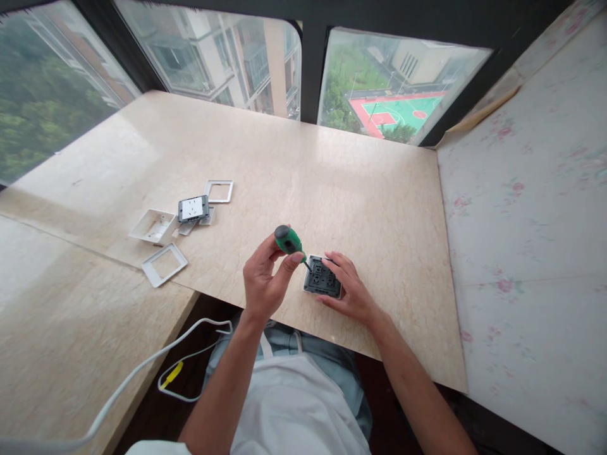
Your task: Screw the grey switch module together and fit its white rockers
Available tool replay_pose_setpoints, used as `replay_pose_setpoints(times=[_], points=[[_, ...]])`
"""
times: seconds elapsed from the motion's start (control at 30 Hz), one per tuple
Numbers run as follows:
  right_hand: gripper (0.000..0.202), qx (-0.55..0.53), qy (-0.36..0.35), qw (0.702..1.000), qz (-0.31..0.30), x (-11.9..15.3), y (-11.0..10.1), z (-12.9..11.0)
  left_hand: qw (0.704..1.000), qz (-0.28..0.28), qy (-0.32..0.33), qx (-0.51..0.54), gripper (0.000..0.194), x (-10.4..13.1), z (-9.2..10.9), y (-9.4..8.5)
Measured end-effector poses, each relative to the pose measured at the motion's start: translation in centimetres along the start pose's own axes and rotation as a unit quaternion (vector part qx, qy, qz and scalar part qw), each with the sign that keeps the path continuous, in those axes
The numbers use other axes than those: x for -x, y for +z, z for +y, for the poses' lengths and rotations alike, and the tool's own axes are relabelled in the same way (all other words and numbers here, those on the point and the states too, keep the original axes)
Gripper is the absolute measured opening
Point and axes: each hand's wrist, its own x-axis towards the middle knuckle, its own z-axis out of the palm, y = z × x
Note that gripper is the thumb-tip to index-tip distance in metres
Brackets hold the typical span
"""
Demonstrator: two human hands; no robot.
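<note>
Bench (379,196), pale beige stone-look top with faint veining. Far edge runs along the dark-framed windows (403,88); right edge meets a white wallpapered wall (516,272) with pink flowers.

My left hand (265,283): thumb and fingers pinched round the green-and-black handle of a screwdriver (289,242). Tool stands tilted, handle up, dark shaft slanting down to the right. Its tip meets the back of a square dark-grey plastic socket unit with a white rim (322,278), toward the unit's left side.

My right hand (355,292): spread across that unit, fingers over its far side, thumb along its near side, holding it. Unit sits back-up at the bench's near edge, a little in from it. Whether it lies fully flat, I cannot tell.

Toward the bench's left side, a loose cluster, well apart from my hands: white hollow plastic box (155,226); beside it a second socket unit, white face up in a dark-grey body (193,208), resting over small translucent flat pieces (188,228). White rectangular frame (219,191) on the far side of these, another white frame (165,264) on the near side.

White cable (142,362) loops past the bench's inner left corner, yellow tag (172,375) on it.
</note>
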Motion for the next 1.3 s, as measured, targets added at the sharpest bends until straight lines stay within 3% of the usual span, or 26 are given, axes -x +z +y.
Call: replay_pose_setpoints(times=[0.2,0.33,0.53,0.63,0.9,1.1,1.3], points=[[0.078,0.009,-0.001,1.0,0.0,0.0,0.0,0.0,0.991,-0.131,0.025,-0.023,0.053,-0.2,0.5,-0.8],[0.08,0.014,-0.007,1.0,0.002,0.0,0.1,0.0,0.984,-0.177,0.028,0.004,0.053,-0.3,0.7,-0.5],[0.08,0.017,-0.014,1.0,0.009,-0.2,0.0,-0.1,0.981,-0.145,-0.031,0.125,0.047,-0.8,0.1,0.9],[0.08,0.017,-0.014,1.0,0.008,-0.2,-0.1,-0.2,0.973,-0.134,-0.046,0.182,0.052,-1.3,-0.2,1.9],[0.082,0.023,-0.008,1.0,0.005,-0.1,0.1,-0.1,0.966,-0.133,-0.044,0.216,0.057,-2.4,-0.8,4.0],[0.081,0.025,-0.012,1.0,0.008,0.0,0.1,0.0,0.961,-0.15,-0.029,0.231,0.05,-2.6,-1.0,4.4],[0.077,0.023,-0.011,1.0,0.007,0.1,0.2,0.2,0.953,-0.194,-0.007,0.234,0.056,-2.9,-0.8,4.5]])
